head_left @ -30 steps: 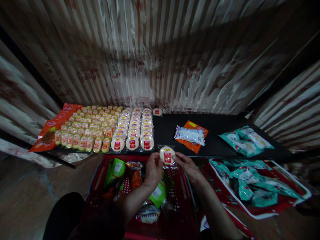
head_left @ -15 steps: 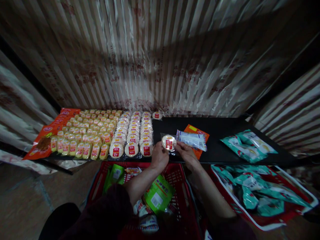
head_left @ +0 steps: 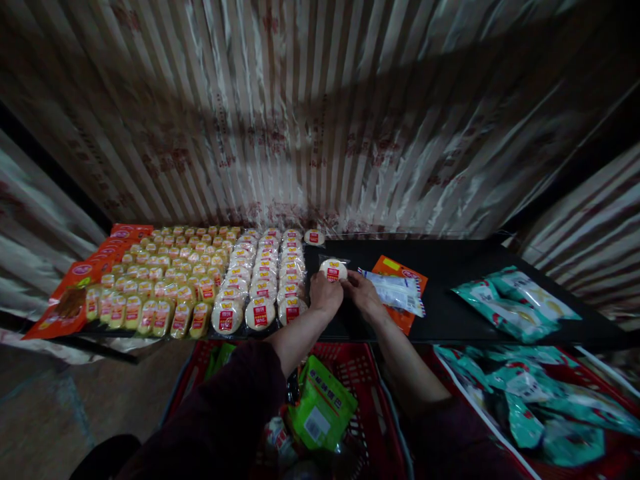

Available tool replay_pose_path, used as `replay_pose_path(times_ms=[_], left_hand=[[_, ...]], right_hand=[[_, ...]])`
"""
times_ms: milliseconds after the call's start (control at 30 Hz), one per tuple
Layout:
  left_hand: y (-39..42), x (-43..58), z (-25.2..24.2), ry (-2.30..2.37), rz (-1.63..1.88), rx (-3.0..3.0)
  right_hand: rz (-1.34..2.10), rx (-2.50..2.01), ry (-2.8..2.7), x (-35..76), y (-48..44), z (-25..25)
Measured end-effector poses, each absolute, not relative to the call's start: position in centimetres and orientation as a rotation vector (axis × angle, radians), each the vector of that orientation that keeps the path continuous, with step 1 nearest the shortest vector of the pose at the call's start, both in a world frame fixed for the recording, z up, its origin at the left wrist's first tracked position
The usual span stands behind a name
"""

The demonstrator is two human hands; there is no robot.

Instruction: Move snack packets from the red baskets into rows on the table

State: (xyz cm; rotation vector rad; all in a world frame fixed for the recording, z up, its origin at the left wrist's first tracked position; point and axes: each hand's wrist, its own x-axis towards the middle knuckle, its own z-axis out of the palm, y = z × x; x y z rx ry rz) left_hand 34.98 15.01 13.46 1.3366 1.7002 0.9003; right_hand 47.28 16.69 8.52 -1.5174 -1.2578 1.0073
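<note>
Left hand [head_left: 326, 297] and right hand [head_left: 362, 293] share one rice cracker [head_left: 333, 268]!
Left of the fingers [head_left: 332, 288], matching cracker rows [head_left: 263, 275]; left fingers curl tight on the wrapper, rice cracker just beyond; right fingers [head_left: 354, 280] pinch its near corner, white packet [head_left: 399, 292] alongside.

Teal bags [head_left: 525, 379] lie in a red basket [head_left: 620, 460] at right, orange packets [head_left: 83, 271] overlap far left, and striped sheeting [head_left: 295, 120] hangs behind.

The left sleeve [head_left: 235, 400], lower left of centre in the frame, was dark maroon, fading almost to black, and ended on the forearm. The right sleeve [head_left: 457, 433], lower right, looked similarly dark, its details lost in shadow. Both hands [head_left: 326, 293] were bare.
</note>
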Motion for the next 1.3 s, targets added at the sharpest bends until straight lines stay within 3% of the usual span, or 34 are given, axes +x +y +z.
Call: replay_pose_path(times_ms=[1300], left_hand=[[26.3, 36.6, 12.3, 1.907, 0.711, 1.543]], right_hand=[[0.636, -1.781, -1.45, 46.6, 31.9, 5.8]])
